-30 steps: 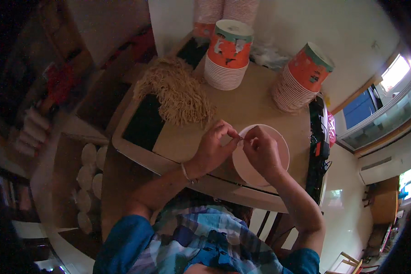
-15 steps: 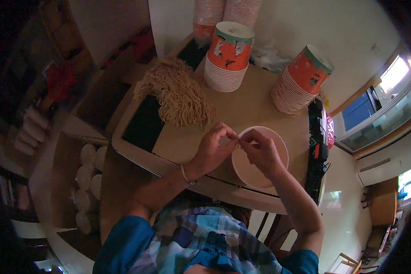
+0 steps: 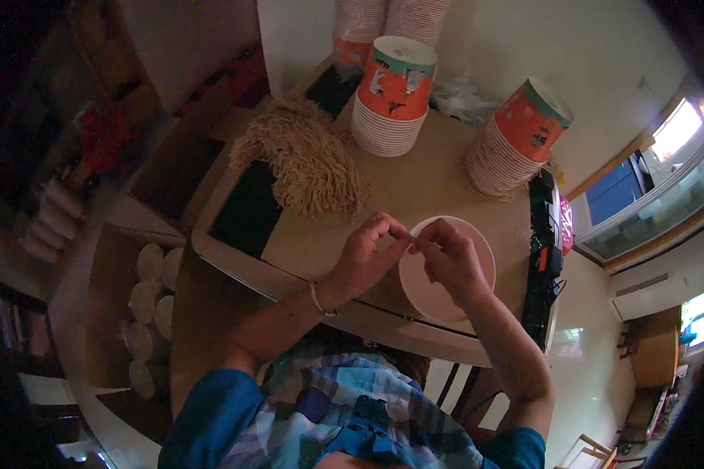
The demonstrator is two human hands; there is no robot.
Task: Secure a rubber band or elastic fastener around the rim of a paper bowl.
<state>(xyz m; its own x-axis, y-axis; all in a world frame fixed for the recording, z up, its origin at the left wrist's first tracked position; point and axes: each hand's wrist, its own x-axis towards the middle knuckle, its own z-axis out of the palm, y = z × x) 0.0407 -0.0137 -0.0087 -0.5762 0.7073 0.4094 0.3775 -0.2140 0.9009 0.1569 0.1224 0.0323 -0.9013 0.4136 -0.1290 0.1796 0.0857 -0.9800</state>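
Note:
My left hand (image 3: 371, 254) is closed, thumb and forefinger pinched together at the left rim of a white paper tub (image 3: 477, 242). Above that open tub, my right hand (image 3: 450, 258) pinches too, its fingertips meeting those of the left. Whatever sits between the fingertips is too small to make out. The tub stands near the table's front edge, and my right hand hides part of its inside. Beyond my left hand lies a shaggy heap of tan strands (image 3: 305, 160), like noodles or yarn.
Upturned stacks of orange and green paper tubs stand at the back middle (image 3: 393, 98) and back right (image 3: 518, 141). Plastic-wrapped tub stacks (image 3: 391, 19) rise behind. A black power strip (image 3: 541, 258) runs along the right edge. A carton of pale round rolls (image 3: 145, 305) sits at lower left.
Both hands keep their fingertip pinch and have barely shifted. The view has moved very slightly; the tub and stacks stand where they were.

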